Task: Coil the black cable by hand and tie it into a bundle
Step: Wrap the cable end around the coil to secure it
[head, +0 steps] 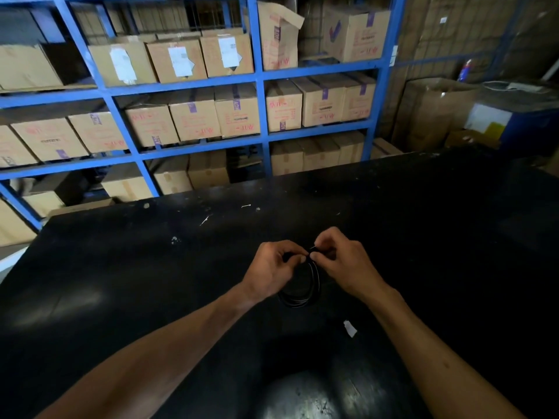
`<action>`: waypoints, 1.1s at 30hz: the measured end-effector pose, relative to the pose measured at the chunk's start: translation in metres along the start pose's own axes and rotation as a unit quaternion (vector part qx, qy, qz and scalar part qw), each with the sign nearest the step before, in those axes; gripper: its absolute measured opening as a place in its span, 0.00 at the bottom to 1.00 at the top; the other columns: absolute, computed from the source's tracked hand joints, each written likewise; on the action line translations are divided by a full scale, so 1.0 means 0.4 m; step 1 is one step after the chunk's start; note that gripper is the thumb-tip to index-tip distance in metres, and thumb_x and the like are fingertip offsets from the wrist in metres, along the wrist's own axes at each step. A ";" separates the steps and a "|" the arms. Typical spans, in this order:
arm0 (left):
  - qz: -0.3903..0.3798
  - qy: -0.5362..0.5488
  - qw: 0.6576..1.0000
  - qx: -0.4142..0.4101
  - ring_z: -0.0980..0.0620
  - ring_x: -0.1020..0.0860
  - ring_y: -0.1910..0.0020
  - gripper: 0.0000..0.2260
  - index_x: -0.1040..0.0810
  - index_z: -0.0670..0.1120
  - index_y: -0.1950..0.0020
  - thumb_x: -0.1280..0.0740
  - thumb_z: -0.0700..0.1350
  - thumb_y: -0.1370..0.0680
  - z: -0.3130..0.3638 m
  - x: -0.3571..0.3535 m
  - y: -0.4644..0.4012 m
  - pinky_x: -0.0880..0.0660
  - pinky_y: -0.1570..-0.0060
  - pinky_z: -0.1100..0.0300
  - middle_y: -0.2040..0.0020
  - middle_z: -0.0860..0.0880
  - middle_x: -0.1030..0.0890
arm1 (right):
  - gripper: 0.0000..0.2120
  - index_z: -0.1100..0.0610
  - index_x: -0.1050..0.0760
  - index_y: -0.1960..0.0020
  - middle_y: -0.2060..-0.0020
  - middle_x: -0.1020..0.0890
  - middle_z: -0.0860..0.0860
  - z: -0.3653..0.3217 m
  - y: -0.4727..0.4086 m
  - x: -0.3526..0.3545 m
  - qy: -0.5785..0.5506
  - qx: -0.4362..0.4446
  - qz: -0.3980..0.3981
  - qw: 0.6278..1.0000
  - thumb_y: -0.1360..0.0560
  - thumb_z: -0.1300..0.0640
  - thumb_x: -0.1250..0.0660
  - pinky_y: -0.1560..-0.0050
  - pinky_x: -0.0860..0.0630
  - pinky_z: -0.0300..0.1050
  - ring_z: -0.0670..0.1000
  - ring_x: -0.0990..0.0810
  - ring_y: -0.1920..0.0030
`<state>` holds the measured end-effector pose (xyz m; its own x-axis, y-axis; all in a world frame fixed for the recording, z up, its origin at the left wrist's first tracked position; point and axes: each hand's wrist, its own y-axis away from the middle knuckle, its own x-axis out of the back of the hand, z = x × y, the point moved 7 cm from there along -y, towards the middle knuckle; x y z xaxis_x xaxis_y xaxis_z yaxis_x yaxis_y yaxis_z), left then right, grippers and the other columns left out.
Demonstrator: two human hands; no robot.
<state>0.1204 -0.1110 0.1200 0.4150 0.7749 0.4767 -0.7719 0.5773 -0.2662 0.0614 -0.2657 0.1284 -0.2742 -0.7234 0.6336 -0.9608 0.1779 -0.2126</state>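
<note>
I have the black cable (305, 285) already wound into a small coil hanging just above the dark surface (151, 267), with my left hand (273, 267) and right hand (341, 261) meeting at its 12 o'clock point, fingers of both pinched shut on the strands there. It looks light, thin and springy, so I judge the loops would slip apart unless held where they cross at the top.
</note>
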 end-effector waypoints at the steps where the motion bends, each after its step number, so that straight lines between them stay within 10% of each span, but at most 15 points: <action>1: 0.005 0.004 1.000 0.008 0.58 0.16 0.53 0.06 0.14 0.48 0.49 0.29 0.40 0.22 -0.004 -0.001 0.000 0.20 0.49 0.61 0.54 0.53 0.14 | 0.13 0.41 0.29 0.48 0.57 0.20 0.43 0.002 0.000 -0.003 -0.005 -0.016 -0.006 1.000 0.25 0.53 0.27 0.64 0.23 0.31 0.37 0.20 0.57; 5: 0.018 0.028 0.999 0.031 0.61 0.18 0.59 0.06 0.13 0.49 0.51 0.28 0.40 0.23 -0.027 -0.005 0.001 0.24 0.56 0.67 0.59 0.56 0.14 | 0.19 0.41 0.29 0.38 0.56 0.21 0.44 0.005 -0.005 -0.024 -0.011 -0.060 -0.013 0.998 0.25 0.54 0.27 0.65 0.27 0.30 0.40 0.20 0.59; 12: -0.003 0.128 0.990 0.054 0.51 0.20 0.60 0.06 0.13 0.48 0.52 0.26 0.37 0.24 -0.070 -0.015 0.014 0.24 0.57 0.56 0.56 0.42 0.14 | 0.04 0.53 0.15 0.56 0.65 0.13 0.49 0.046 -0.013 -0.052 -0.053 -0.202 -0.069 0.976 0.27 0.61 0.25 0.60 0.17 0.40 0.44 0.14 0.64; 19: -0.126 0.221 0.949 0.188 0.51 0.15 0.49 0.13 0.16 0.49 0.39 0.26 0.44 0.23 -0.131 -0.002 0.039 0.20 0.52 0.62 0.51 0.47 0.13 | 0.07 0.50 0.17 0.54 0.57 0.16 0.50 0.054 -0.034 -0.019 0.058 -0.179 0.042 0.981 0.25 0.61 0.31 0.54 0.19 0.45 0.49 0.17 0.56; 23: -0.113 0.277 0.916 0.269 0.43 0.14 0.48 0.09 0.14 0.43 0.43 0.27 0.38 0.23 -0.171 0.005 0.041 0.17 0.50 0.52 0.51 0.40 0.13 | 0.09 0.52 0.19 0.43 0.48 0.18 0.50 0.055 -0.044 -0.034 0.062 -0.133 0.038 0.988 0.23 0.60 0.31 0.55 0.27 0.32 0.48 0.19 0.49; 27: -0.014 0.336 0.874 0.351 0.44 0.13 0.53 0.08 0.15 0.39 0.45 0.30 0.34 0.22 -0.192 0.011 0.028 0.16 0.60 0.54 0.53 0.39 0.12 | 0.26 0.53 0.32 0.28 0.29 0.33 0.52 -0.020 -0.007 -0.070 0.101 0.047 0.039 0.993 0.24 0.60 0.32 0.32 0.32 0.46 0.52 0.30 0.32; 33: 0.019 0.461 0.781 0.422 0.41 0.13 0.56 0.06 0.20 0.33 0.46 0.33 0.33 0.21 -0.193 0.016 0.023 0.16 0.63 0.51 0.57 0.37 0.13 | 0.27 0.60 0.27 0.30 0.36 0.22 0.57 -0.032 0.071 -0.157 0.262 0.173 -0.048 0.948 0.25 0.50 0.29 0.27 0.34 0.58 0.58 0.25 0.34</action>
<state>0.1532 -0.0810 0.0558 0.2540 0.8682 -0.4263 -0.6731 0.4752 0.5667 0.0510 -0.2069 0.0921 -0.2567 -0.2789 0.9254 -0.9359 -0.1673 -0.3101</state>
